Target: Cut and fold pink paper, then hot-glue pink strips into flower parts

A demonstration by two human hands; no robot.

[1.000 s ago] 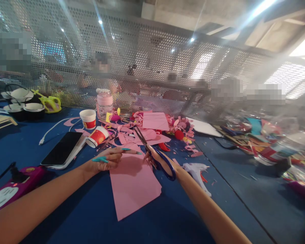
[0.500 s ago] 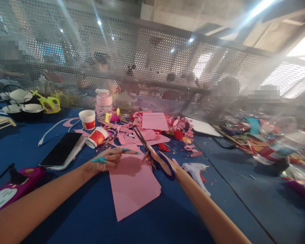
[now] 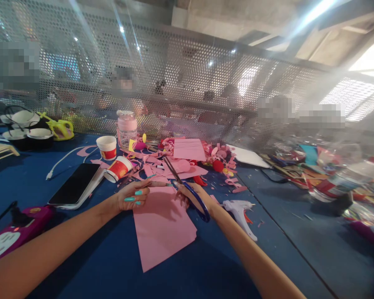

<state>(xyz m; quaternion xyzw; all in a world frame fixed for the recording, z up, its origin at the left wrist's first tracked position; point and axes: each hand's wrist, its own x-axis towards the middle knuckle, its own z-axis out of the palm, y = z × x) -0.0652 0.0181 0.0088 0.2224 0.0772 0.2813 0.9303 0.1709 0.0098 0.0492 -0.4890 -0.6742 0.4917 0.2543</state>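
Observation:
Pink paper (image 3: 165,232) lies flat on the blue table, between my forearms and partly under both hands. My right hand (image 3: 193,196) is closed on scissors (image 3: 189,190) with dark blue handles, their blades pointing away toward the scraps. At the sheet's upper left, my left hand (image 3: 135,194) has several fingers curled in and its index finger stretched toward the right fingertips. Whether it pinches a small piece there I cannot make out. Just beyond the hands sits a heap of pink paper scraps (image 3: 149,168).
To the left are a phone (image 3: 75,182), a purple power strip (image 3: 28,228), an upright paper cup (image 3: 107,149) and a tipped cup (image 3: 117,169). A pink-lidded bottle (image 3: 127,124) stands behind. On the right lie a glue gun (image 3: 239,211) and a plastic bottle (image 3: 345,178). Perforated metal panel (image 3: 187,74) behind.
My left hand has turned, its curled fingers showing more nails. My right hand and the scissors have shifted slightly left and down. The pink sheet has barely moved.

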